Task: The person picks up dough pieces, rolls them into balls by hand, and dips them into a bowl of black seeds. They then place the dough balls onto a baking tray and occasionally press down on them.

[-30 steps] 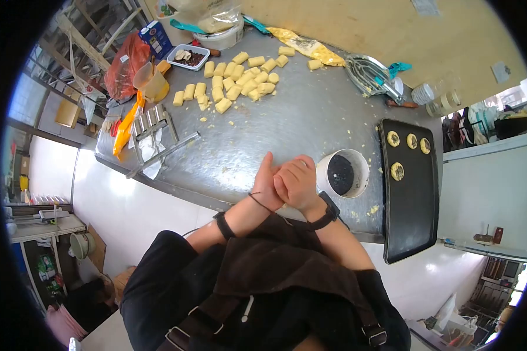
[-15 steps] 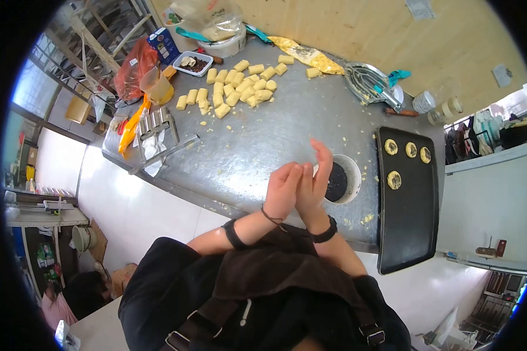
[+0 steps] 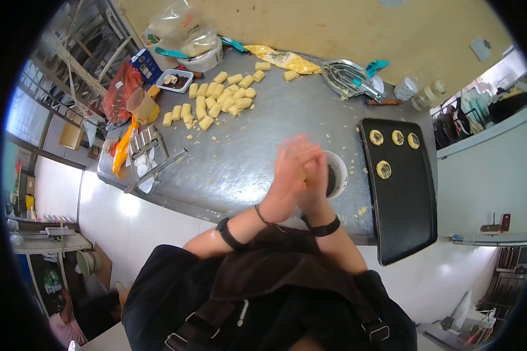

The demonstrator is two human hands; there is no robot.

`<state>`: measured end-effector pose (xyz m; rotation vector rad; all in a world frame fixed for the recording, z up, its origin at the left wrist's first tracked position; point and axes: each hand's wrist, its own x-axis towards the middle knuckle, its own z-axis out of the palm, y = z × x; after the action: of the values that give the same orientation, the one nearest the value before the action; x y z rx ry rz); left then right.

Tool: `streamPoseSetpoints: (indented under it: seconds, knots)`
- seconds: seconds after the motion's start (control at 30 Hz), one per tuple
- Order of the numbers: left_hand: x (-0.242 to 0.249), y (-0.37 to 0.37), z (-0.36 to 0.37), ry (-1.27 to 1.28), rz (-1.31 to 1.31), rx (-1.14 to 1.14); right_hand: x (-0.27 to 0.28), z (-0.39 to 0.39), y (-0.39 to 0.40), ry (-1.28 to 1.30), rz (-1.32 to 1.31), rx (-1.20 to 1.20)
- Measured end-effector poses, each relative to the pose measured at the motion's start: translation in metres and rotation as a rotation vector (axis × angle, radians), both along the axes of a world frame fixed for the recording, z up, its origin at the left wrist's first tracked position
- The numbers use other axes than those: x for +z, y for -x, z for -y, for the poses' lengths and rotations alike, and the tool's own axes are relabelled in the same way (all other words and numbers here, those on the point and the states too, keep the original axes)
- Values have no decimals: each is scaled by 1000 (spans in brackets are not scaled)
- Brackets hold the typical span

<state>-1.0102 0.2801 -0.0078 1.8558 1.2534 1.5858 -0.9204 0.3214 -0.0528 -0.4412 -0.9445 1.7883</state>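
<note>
Over the steel table, my left hand (image 3: pixel 286 178) and my right hand (image 3: pixel 317 178) are pressed palm to palm, fingers pointing away from me and blurred by motion. A bit of pale yellow dough (image 3: pixel 304 176) shows between the palms; most of it is hidden. Just behind and right of my right hand stands a white tub (image 3: pixel 343 171) with dark contents, partly covered by the hand. On the black baking tray (image 3: pixel 403 216) to the right lie several round, flat dough pieces (image 3: pixel 383 169) with dark tops. Many short dough cylinders (image 3: pixel 215 100) are heaped at the back left.
A metal frame tool (image 3: pixel 152 153) lies at the left edge, near a plastic jug (image 3: pixel 142 106). Behind are a small box of dark bits (image 3: pixel 174 81), a yellow piping bag (image 3: pixel 284 58) and a large whisk (image 3: pixel 348 82). Another person (image 3: pixel 91 319) is low at the lower left.
My hands have come together palm to palm; before, the left fingers were bunched against the right hand, whose fingers stood up. The whole view has shifted slightly.
</note>
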Motion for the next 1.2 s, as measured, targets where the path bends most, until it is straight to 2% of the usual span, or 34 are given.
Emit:
streamPoseSetpoints:
  seconds: [0.03, 0.13, 0.27, 0.33, 0.43, 0.47, 0.53, 0.6, 0.63, 0.7, 0.8, 0.9, 0.97, 1.03, 1.1, 1.17, 1.2]
  knots:
    - [8, -3, -3, -42, -43, -13, 0, 5, 4, -18, 36, 9]
    - [12, 8, -24, 15, -73, 230, 19, 30, 9, -36, -3, 99]
    - [1, 21, -35, 3, 143, -5, 36, 20, -8, -598, 90, -155]
    - [-12, -6, -15, 120, 295, -223, 61, 8, -16, -610, 76, -325]
    - [-5, -27, 14, -158, 134, -297, 69, -8, -23, -549, 228, -396]
    - [-4, -29, 24, 91, 259, -307, 58, -2, -24, -541, 280, -313]
    - [19, -15, -1, -42, 680, -287, 43, 11, -25, -526, 379, -141]
    - [24, -14, -9, -48, 837, -280, 58, 36, -24, -798, 455, -99]
    - [18, -19, -7, 13, 784, -289, 67, 42, -23, -935, 491, -78]
    - [1, -31, 3, 142, 675, -306, 72, 19, -37, -1042, 394, -160]
    - [-11, -46, 23, 241, 571, -328, 80, 1, -41, -866, 294, -272]
    - [36, -41, 31, 162, 699, -372, 70, 1, -43, -733, 431, -28]
    - [51, -11, -1, 9, 817, -309, 70, 19, -39, -735, 495, 53]
    - [31, 5, -22, -143, 525, -87, 87, 34, -37, -852, 502, 62]
    - [2, -5, -18, -140, 397, -84, 114, 31, -50, -968, 481, 72]
    - [-8, -32, 6, -22, 449, -248, 105, 14, -53, -1013, 479, -122]
    - [-4, -38, 14, 37, 479, -308, 96, 14, -51, -968, 471, -108]
